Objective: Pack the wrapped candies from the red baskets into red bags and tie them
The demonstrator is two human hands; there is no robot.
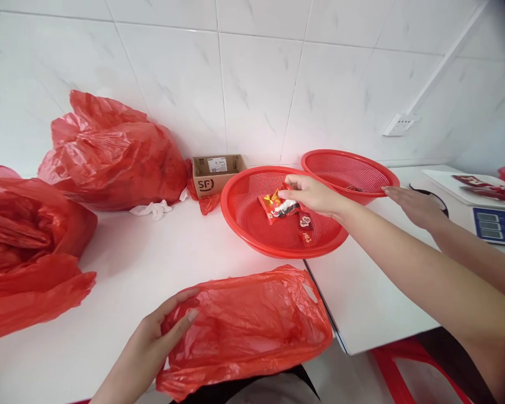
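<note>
My left hand [154,331] grips the left end of a red plastic bag [248,320], its thumb inside the bag. The bag is spread wide over a rectangular shape, with a handle hole showing at its right end. My right hand [313,194] reaches into a round red plastic sieve basket [239,230] and pinches a shiny red, yellow and black snack packet [273,209]. Two smaller dark red packets [305,221] lie in the basket below this hand. What lies under the bag is hidden.
Large red bags [113,151] fill the left of the white table. A cardboard box [216,174] stands by the wall. Another person's hand [416,206] touches a second red basket [336,163]. A scale [494,221] bearing red packets is at right, a red stool [398,373] below.
</note>
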